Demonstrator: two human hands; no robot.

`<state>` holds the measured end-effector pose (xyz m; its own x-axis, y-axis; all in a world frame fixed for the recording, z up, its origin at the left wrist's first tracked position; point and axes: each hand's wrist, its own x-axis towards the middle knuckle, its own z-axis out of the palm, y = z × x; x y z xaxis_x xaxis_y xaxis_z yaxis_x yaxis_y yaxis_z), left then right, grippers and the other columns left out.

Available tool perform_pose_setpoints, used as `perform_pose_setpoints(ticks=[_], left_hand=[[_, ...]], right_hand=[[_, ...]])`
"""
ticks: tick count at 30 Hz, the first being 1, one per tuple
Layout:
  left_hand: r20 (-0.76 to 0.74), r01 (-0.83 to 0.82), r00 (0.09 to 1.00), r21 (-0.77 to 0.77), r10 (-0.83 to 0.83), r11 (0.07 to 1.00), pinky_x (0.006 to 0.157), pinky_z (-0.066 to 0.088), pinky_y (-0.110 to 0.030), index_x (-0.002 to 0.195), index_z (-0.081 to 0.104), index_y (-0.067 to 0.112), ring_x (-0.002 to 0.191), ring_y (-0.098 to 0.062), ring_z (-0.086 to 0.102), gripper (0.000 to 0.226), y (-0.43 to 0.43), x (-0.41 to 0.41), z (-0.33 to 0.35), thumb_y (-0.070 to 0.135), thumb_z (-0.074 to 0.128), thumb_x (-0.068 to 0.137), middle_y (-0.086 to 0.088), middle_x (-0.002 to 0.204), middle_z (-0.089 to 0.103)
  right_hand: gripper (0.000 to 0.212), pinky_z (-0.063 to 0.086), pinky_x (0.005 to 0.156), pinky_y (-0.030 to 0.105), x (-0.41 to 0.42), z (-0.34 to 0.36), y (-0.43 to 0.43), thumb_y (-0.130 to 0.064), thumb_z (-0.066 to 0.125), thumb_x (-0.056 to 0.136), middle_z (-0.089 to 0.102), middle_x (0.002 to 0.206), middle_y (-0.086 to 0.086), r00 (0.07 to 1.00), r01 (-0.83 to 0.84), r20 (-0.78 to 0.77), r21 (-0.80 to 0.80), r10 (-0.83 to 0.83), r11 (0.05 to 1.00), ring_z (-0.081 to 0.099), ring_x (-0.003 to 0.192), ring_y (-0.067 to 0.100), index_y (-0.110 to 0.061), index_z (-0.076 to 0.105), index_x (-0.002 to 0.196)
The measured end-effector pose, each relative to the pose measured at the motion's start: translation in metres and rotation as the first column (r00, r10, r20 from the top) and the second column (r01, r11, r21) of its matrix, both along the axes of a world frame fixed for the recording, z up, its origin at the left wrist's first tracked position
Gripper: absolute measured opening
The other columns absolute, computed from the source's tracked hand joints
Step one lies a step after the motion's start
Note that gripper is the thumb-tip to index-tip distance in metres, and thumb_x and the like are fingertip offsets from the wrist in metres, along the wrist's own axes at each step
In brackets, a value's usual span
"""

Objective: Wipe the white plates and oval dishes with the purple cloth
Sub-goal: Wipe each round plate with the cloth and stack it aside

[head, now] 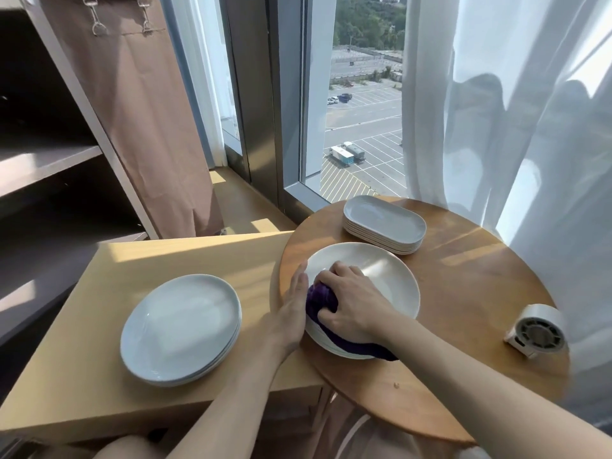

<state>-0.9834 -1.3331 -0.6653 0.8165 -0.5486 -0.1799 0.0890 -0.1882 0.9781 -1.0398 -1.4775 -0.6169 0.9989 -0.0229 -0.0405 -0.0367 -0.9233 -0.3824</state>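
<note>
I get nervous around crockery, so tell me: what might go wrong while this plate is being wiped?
1. The plate lies near the left edge of the round table; the left hand only rests flat against its rim, so a hard rub by the right hand might slide it.
2. The stack of oval dishes stands just behind; a forward push could knock it.
3. The purple cloth trails over the near rim and may snag.

No text, label, brand, number or sign can be read on anything in this view.
</note>
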Motion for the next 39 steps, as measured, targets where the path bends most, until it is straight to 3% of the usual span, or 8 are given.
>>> perform_pose_setpoints(ticks=[6, 11, 16, 19, 24, 28, 36, 39], left_hand=[[0.007, -0.079, 0.997, -0.063, 0.080, 0.995, 0.121, 0.020, -0.027, 0.154, 0.030, 0.049, 0.145, 0.000, 0.028, 0.065, -0.004, -0.001, 0.000, 0.071, 0.020, 0.095, 0.023, 0.157, 0.032], [0.091, -0.117, 0.988, -0.055, 0.122, 0.992, 0.121, 0.026, -0.029, 0.151, 0.033, 0.050, 0.143, -0.003, 0.034, 0.054, -0.009, 0.002, -0.012, 0.066, 0.033, 0.100, 0.014, 0.158, 0.038], [0.137, -0.084, 0.987, 0.001, 0.083, 0.996, 0.120, 0.031, -0.033, 0.152, 0.027, 0.049, 0.140, -0.011, 0.041, 0.051, -0.009, 0.006, -0.013, 0.035, 0.045, 0.106, 0.009, 0.152, 0.043], [0.129, -0.056, 0.990, 0.044, 0.050, 0.997, 0.120, 0.031, -0.035, 0.156, 0.025, 0.046, 0.139, -0.011, 0.040, 0.061, -0.006, 0.005, -0.009, 0.033, 0.042, 0.099, 0.010, 0.154, 0.041], [0.129, -0.079, 0.989, 0.106, 0.065, 0.991, 0.110, 0.033, -0.027, 0.156, 0.023, 0.046, 0.132, -0.008, 0.040, 0.062, -0.007, 0.002, -0.008, 0.027, 0.039, 0.100, 0.013, 0.152, 0.039], [0.105, -0.086, 0.992, 0.112, 0.074, 0.990, 0.117, 0.037, -0.041, 0.156, 0.024, 0.044, 0.134, -0.018, 0.044, 0.063, -0.009, 0.004, -0.009, 0.018, 0.040, 0.102, 0.004, 0.152, 0.041], [0.116, -0.082, 0.991, 0.097, 0.070, 0.992, 0.120, 0.033, -0.037, 0.155, 0.024, 0.046, 0.137, -0.014, 0.040, 0.060, -0.008, 0.002, -0.013, 0.019, 0.040, 0.103, 0.005, 0.155, 0.037], [0.110, -0.052, 0.993, 0.109, 0.040, 0.993, 0.123, 0.029, -0.042, 0.155, 0.022, 0.047, 0.144, -0.015, 0.034, 0.052, -0.004, 0.003, -0.012, 0.032, 0.039, 0.108, 0.007, 0.160, 0.031]], right_hand=[[0.050, 0.048, 0.090, 0.044, 0.024, -0.007, 0.008, -0.049, 0.055, 0.079, 0.054, 0.118, 0.000, 0.991, 0.069, 0.121, -0.081, -0.059, 0.994, 0.049, 0.108, 0.026, -0.029, 0.056, 0.125], [0.050, 0.049, 0.082, 0.042, 0.037, -0.014, 0.001, -0.056, 0.052, 0.083, 0.057, 0.117, 0.001, 0.971, 0.098, 0.233, -0.185, -0.053, 0.978, 0.052, 0.108, 0.027, -0.026, 0.057, 0.123], [0.058, 0.050, 0.080, 0.042, 0.046, -0.014, -0.013, -0.049, 0.072, 0.072, 0.058, 0.114, 0.007, 0.963, 0.093, 0.268, -0.220, -0.032, 0.971, 0.054, 0.102, 0.031, -0.019, 0.060, 0.121], [0.051, 0.052, 0.077, 0.045, 0.048, -0.011, -0.025, -0.039, 0.075, 0.069, 0.060, 0.106, 0.012, 0.948, 0.144, 0.313, -0.243, -0.063, 0.959, 0.057, 0.095, 0.037, -0.014, 0.066, 0.112], [0.051, 0.047, 0.087, 0.044, 0.042, 0.001, -0.054, -0.047, 0.068, 0.076, 0.060, 0.115, 0.012, 0.982, 0.124, 0.184, -0.452, -0.044, 0.883, 0.056, 0.105, 0.039, -0.016, 0.065, 0.116], [0.059, 0.037, 0.103, 0.044, 0.023, 0.011, -0.073, -0.060, 0.052, 0.088, 0.053, 0.130, 0.010, 0.998, 0.041, 0.066, -0.554, -0.006, 0.831, 0.048, 0.119, 0.035, -0.024, 0.055, 0.135], [0.054, 0.036, 0.100, 0.036, -0.026, 0.018, -0.055, -0.053, 0.043, 0.081, 0.042, 0.117, -0.005, 0.994, 0.006, -0.099, -0.335, -0.041, 0.942, 0.043, 0.111, 0.025, -0.033, 0.047, 0.131], [0.051, 0.038, 0.093, 0.038, -0.026, 0.013, -0.030, -0.051, 0.042, 0.077, 0.041, 0.115, -0.006, 0.994, -0.019, -0.109, -0.235, -0.007, 0.972, 0.042, 0.103, 0.024, -0.035, 0.048, 0.125]])
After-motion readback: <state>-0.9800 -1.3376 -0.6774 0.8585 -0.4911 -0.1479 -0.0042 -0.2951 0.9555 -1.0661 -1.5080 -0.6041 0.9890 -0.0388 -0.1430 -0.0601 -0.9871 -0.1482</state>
